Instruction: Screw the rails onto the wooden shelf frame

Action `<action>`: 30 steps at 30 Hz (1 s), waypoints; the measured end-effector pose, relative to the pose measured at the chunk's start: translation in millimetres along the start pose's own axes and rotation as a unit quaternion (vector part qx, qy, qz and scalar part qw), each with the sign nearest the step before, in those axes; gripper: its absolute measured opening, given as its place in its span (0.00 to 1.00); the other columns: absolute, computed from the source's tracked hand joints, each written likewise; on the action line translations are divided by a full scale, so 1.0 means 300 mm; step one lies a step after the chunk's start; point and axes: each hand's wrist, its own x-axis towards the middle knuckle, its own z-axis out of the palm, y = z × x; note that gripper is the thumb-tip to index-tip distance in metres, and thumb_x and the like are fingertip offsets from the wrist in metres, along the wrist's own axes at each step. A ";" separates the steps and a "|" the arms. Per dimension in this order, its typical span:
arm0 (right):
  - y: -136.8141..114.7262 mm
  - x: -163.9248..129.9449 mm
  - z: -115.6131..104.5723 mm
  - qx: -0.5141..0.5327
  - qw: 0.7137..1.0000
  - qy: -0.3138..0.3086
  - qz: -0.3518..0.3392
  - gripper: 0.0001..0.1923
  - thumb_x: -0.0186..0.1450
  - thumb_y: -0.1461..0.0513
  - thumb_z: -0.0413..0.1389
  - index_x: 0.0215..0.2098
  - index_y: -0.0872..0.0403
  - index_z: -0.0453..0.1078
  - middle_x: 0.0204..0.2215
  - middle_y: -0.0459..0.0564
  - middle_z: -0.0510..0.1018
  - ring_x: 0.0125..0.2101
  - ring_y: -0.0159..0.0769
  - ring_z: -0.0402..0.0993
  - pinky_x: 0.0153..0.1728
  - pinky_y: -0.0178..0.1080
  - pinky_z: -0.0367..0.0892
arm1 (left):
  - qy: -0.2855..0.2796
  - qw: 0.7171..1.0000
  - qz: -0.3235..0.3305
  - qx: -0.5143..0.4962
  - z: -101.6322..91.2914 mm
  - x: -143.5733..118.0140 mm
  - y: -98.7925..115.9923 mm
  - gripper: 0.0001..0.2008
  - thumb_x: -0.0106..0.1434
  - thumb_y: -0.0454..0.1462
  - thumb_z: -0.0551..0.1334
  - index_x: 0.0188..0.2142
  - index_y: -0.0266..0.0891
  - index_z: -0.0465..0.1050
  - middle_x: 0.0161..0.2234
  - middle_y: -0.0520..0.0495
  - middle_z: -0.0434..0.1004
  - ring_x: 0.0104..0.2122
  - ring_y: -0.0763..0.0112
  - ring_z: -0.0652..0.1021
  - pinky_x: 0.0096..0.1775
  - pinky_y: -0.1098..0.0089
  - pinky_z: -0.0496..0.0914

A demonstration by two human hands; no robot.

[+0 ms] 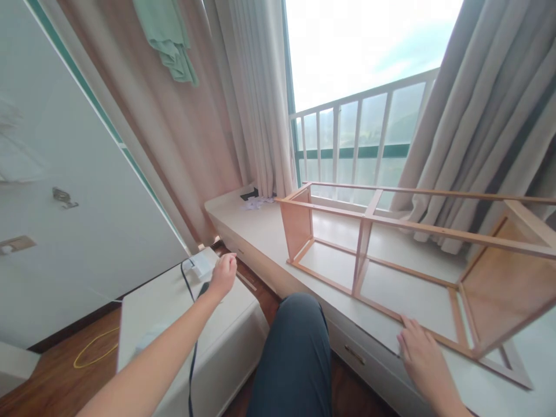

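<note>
Ledge [249,227] beneath wooden frame [362,255]

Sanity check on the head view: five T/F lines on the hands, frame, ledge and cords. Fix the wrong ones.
1. The wooden frame sits on the white ledge. True.
2. The left hand grips the wooden frame. False: it is over by the white table, apart from the frame.
3. The right hand is at the frame's lower rail. True.
4. The yellow cord lies on the ledge. False: it lies on the wooden floor.
5. The black cable passes beneath the left forearm. True.
</note>
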 end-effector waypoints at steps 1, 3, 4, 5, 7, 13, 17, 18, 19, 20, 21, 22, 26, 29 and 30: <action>0.021 -0.022 0.016 -0.031 0.999 0.004 -0.011 0.24 0.75 0.58 0.41 0.32 0.53 0.76 0.55 0.65 0.82 0.55 0.60 0.79 0.53 0.61 0.73 | 0.004 0.999 -0.004 -0.035 0.016 0.028 0.033 0.10 0.68 0.42 0.49 0.35 0.44 0.66 0.54 0.36 0.80 0.57 0.53 0.76 0.63 0.50 0.66; 0.066 -0.062 0.030 -0.068 0.997 0.007 -0.037 0.24 0.75 0.60 0.41 0.36 0.55 0.78 0.55 0.66 0.82 0.54 0.59 0.80 0.51 0.59 0.74 | 0.009 0.994 -0.018 -0.106 0.052 0.077 0.108 0.11 0.69 0.43 0.50 0.37 0.44 0.67 0.56 0.36 0.80 0.58 0.53 0.77 0.63 0.50 0.67; 0.094 -0.079 0.029 -0.078 0.996 0.004 -0.052 0.23 0.75 0.61 0.42 0.36 0.55 0.78 0.56 0.67 0.82 0.54 0.58 0.80 0.52 0.58 0.74 | 0.009 0.990 -0.026 -0.141 0.074 0.096 0.150 0.11 0.69 0.44 0.50 0.38 0.44 0.67 0.57 0.36 0.80 0.59 0.53 0.77 0.62 0.50 0.68; 0.124 -0.095 0.023 -0.084 0.994 0.002 -0.066 0.21 0.75 0.61 0.43 0.37 0.55 0.79 0.56 0.67 0.82 0.54 0.57 0.80 0.52 0.56 0.74 | 0.006 0.984 -0.037 -0.175 0.098 0.111 0.195 0.12 0.69 0.45 0.50 0.40 0.44 0.68 0.58 0.35 0.79 0.59 0.53 0.77 0.60 0.50 0.69; 0.195 -0.127 -0.001 -0.096 0.991 -0.001 -0.089 0.20 0.73 0.62 0.45 0.40 0.55 0.79 0.55 0.65 0.83 0.55 0.56 0.80 0.51 0.54 0.74 | -0.013 0.968 -0.054 -0.245 0.153 0.128 0.292 0.14 0.70 0.47 0.49 0.41 0.43 0.67 0.61 0.33 0.78 0.59 0.54 0.78 0.55 0.52 0.74; 0.394 -0.215 -0.175 -0.017 0.997 0.038 0.066 0.18 0.65 0.61 0.47 0.35 0.48 0.80 0.46 0.64 0.86 0.49 0.62 0.82 0.52 0.69 0.69 | -0.120 0.905 -0.053 -0.405 0.314 0.038 0.597 0.18 0.66 0.54 0.56 0.35 0.43 0.64 0.58 0.31 0.81 0.56 0.51 0.82 0.47 0.56 0.77; 0.456 -0.211 -0.359 0.131 0.943 0.066 0.299 0.12 0.56 0.58 0.50 0.27 0.46 0.77 0.42 0.64 0.86 0.50 0.65 0.80 0.58 0.74 0.60 | -0.202 0.855 -0.034 -0.477 0.363 -0.140 0.761 0.22 0.63 0.58 0.60 0.34 0.42 0.64 0.48 0.34 0.85 0.51 0.50 0.84 0.46 0.56 0.77; 0.465 -0.206 -0.399 0.132 0.934 0.080 0.322 0.11 0.57 0.57 0.50 0.27 0.46 0.75 0.42 0.63 0.85 0.50 0.64 0.80 0.58 0.72 0.62 | -0.221 0.839 -0.028 -0.496 0.367 -0.191 0.794 0.22 0.63 0.58 0.61 0.35 0.42 0.65 0.47 0.36 0.85 0.51 0.51 0.83 0.46 0.57 0.77; 0.471 -0.203 -0.432 0.130 0.922 0.102 0.349 0.11 0.59 0.55 0.51 0.26 0.46 0.74 0.41 0.63 0.85 0.50 0.63 0.79 0.56 0.69 0.64 | -0.232 0.831 -0.018 -0.505 0.369 -0.241 0.823 0.22 0.64 0.58 0.62 0.36 0.42 0.66 0.48 0.36 0.84 0.52 0.51 0.83 0.45 0.58 0.77; 0.473 -0.201 -0.459 0.129 0.909 0.124 0.376 0.12 0.61 0.54 0.51 0.26 0.47 0.73 0.41 0.64 0.84 0.49 0.62 0.79 0.55 0.66 0.67 | -0.244 0.826 -0.008 -0.509 0.370 -0.287 0.849 0.22 0.65 0.57 0.61 0.37 0.41 0.67 0.49 0.37 0.84 0.53 0.52 0.82 0.46 0.59 0.77; 0.469 -0.202 -0.477 0.130 0.895 0.145 0.401 0.13 0.63 0.52 0.51 0.27 0.48 0.73 0.40 0.65 0.84 0.48 0.61 0.79 0.54 0.64 0.68 | -0.252 0.820 0.001 -0.514 0.371 -0.326 0.872 0.21 0.66 0.57 0.61 0.38 0.41 0.68 0.50 0.37 0.83 0.53 0.53 0.82 0.46 0.59 0.77; 0.459 -0.204 -0.488 0.129 0.879 0.169 0.426 0.15 0.66 0.51 0.51 0.30 0.49 0.74 0.40 0.65 0.83 0.47 0.59 0.79 0.52 0.62 0.70 | -0.268 0.811 0.008 -0.520 0.373 -0.357 0.893 0.20 0.67 0.56 0.60 0.38 0.42 0.69 0.51 0.37 0.83 0.53 0.53 0.82 0.46 0.59 0.77; 0.359 -0.211 -0.471 0.159 0.844 0.253 0.445 0.24 0.74 0.44 0.54 0.48 0.55 0.74 0.42 0.52 0.81 0.42 0.41 0.78 0.48 0.49 0.73 | -0.268 0.813 0.048 -0.515 0.425 -0.367 0.976 0.19 0.67 0.54 0.61 0.38 0.41 0.72 0.46 0.38 0.83 0.47 0.55 0.82 0.41 0.61 0.76; 0.264 -0.203 -0.441 0.187 0.837 0.294 0.422 0.27 0.74 0.40 0.50 0.40 0.55 0.73 0.36 0.49 0.79 0.38 0.39 0.77 0.44 0.45 0.72 | -0.187 0.833 0.034 -0.519 0.509 -0.276 1.071 0.18 0.68 0.52 0.58 0.40 0.41 0.73 0.48 0.38 0.82 0.50 0.55 0.80 0.42 0.61 0.75; 0.238 -0.196 -0.437 0.193 0.833 0.306 0.419 0.29 0.73 0.38 0.48 0.37 0.54 0.72 0.34 0.49 0.78 0.37 0.41 0.76 0.43 0.45 0.71 | -0.165 0.835 0.020 -0.525 0.541 -0.237 1.110 0.17 0.68 0.52 0.57 0.40 0.41 0.72 0.50 0.37 0.81 0.52 0.55 0.80 0.42 0.61 0.75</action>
